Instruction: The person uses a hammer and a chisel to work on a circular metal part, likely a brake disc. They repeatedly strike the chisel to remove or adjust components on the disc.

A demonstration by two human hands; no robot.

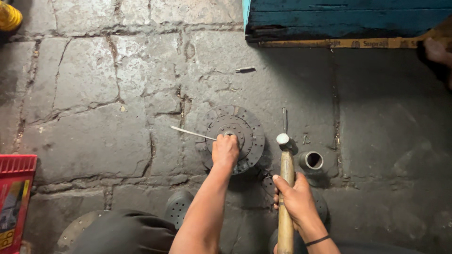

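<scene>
Cracked stone floor (94, 94) carries a round perforated metal disc (235, 134). Left hand (225, 150) grips a thin metal rod (193, 133) on its hub; right hand (295, 200) closes around a wooden-handled hammer (285, 188). Keeping the rod steady seems wise before striking.

Perforated disc (234, 136) under left hand (225, 151): dull dark metal. Hammer (285, 188) in right hand (296, 200): worn wooden handle. Floor (94, 94): rough cracked stone.

The closed left hand (225, 150) covers the near part of the round, perforated dark metal disc (234, 136) and hides the end of the thin metal rod (193, 133) it grips. Below the right hand (294, 200), the wooden hammer handle (285, 221) runs off the bottom edge. Far left of both hands, a red plastic crate (14, 197) is cut by the left edge.
</scene>
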